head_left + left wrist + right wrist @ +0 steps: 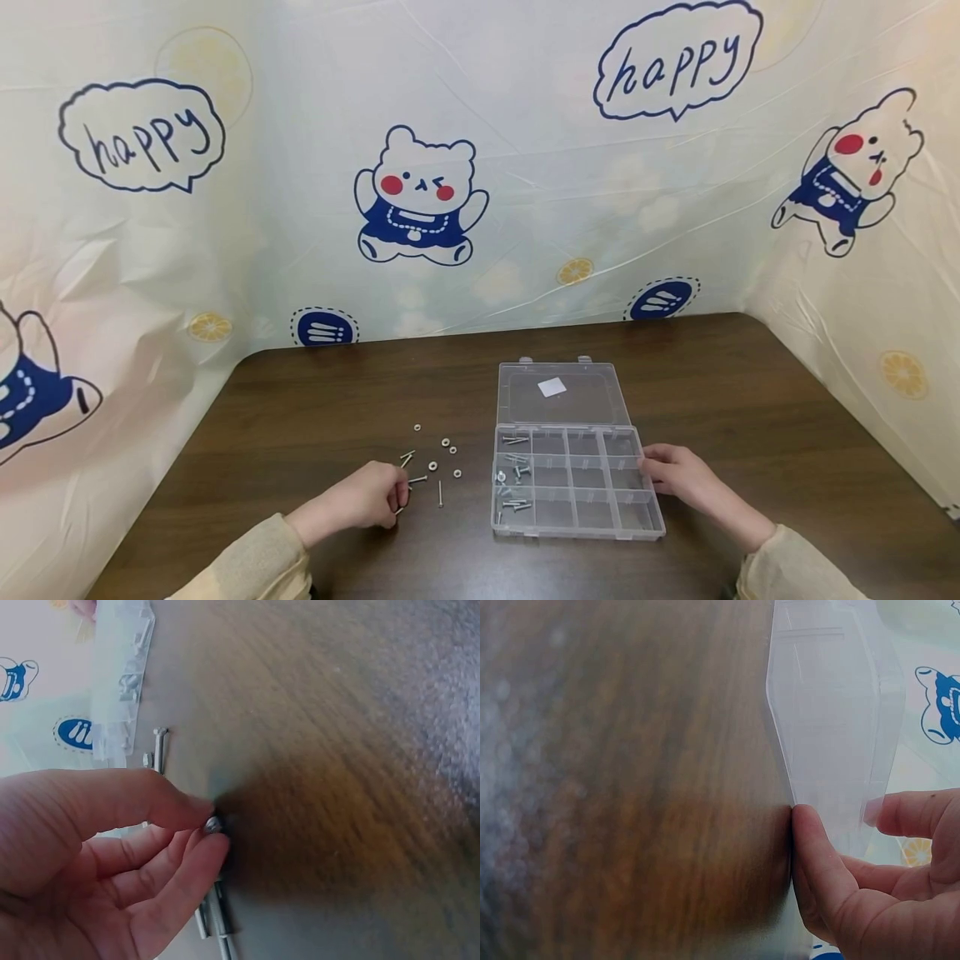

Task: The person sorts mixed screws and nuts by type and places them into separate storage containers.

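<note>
In the head view my left hand (367,496) is low over the table, left of a clear compartment box (591,475). Its thumb and forefinger pinch a small metal screw (213,825), seen head-on in the left wrist view; the curled fingers partly cover other screws (217,911) behind. Loose screws (440,493) and several washers or nuts (432,466) are scattered beside this hand. My right hand (678,475) holds the box's right side wall, thumb and fingers against the plastic (832,727). Screws (516,505) and other small hardware (501,477) lie in the left column's compartments.
The box's transparent lid (525,404) is folded back flat toward the far side, with a small white label (552,387) on it. A dark wooden table (360,383) carries everything. Printed cloth (525,167) hangs around its back and sides.
</note>
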Motion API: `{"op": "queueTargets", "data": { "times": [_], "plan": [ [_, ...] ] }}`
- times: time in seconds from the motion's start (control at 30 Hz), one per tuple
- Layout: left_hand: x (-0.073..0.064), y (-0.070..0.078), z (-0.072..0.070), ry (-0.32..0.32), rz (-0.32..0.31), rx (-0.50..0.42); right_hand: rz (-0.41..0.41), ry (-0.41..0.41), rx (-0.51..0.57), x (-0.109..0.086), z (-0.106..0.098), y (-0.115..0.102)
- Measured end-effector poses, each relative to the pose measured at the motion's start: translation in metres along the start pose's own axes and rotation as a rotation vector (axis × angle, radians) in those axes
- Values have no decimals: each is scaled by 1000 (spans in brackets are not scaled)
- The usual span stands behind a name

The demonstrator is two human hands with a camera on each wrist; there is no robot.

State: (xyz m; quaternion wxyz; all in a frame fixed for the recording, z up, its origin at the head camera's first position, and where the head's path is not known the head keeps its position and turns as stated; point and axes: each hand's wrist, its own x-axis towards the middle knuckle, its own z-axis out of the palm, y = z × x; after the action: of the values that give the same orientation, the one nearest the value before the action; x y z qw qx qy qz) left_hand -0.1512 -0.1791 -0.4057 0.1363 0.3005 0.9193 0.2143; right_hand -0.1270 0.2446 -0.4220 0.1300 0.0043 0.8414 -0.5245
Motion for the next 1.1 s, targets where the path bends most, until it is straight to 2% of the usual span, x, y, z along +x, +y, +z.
{"op": "queueTargets", "data": {
  "times": [0.3, 0.6, 0.9, 1.1],
  "plan": [
    [3, 2, 1, 25, 31, 11, -10, 8, 1, 1, 1, -1],
    [10, 5, -4, 46, 96, 7, -10, 6, 6, 1, 1, 0],
    [17, 20, -6, 114, 192, -27, -25, -13, 24, 0, 0, 1],
    [23, 33, -6, 162, 213, -25, -14, -2, 14, 0, 0, 1]
  ]
}}
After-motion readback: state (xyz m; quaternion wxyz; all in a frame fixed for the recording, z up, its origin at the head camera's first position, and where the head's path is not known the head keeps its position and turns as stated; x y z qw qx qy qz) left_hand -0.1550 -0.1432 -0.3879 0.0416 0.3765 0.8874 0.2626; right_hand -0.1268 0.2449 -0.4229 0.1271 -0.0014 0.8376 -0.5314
